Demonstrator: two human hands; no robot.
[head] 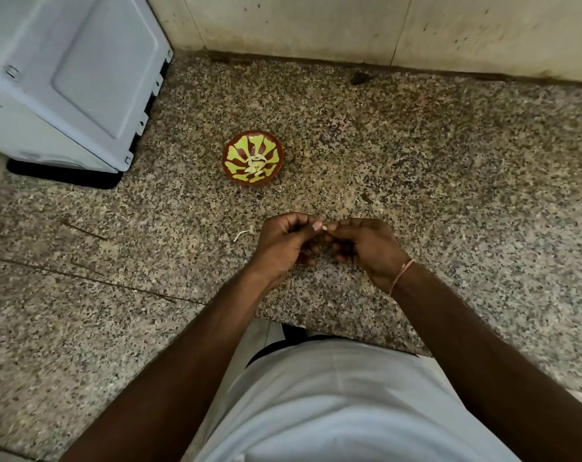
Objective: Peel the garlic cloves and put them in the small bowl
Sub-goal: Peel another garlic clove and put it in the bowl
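A small red bowl (272,144) with a yellow-green petal pattern stands on the speckled granite counter (416,168). Several peeled garlic cloves (255,165) lie in it. Nearer to me, my left hand (283,243) and my right hand (366,248) meet above the counter. Together their fingertips pinch one small pale garlic clove (325,227), of which only a tip shows between them. A curl of white garlic skin (244,233) lies on the counter just left of my left hand.
A large grey-white appliance (66,78) fills the back left corner. A tiled wall (349,25) runs along the back. The counter's front edge cuts in near my body, around (316,323). A dark chip (359,78) lies near the wall.
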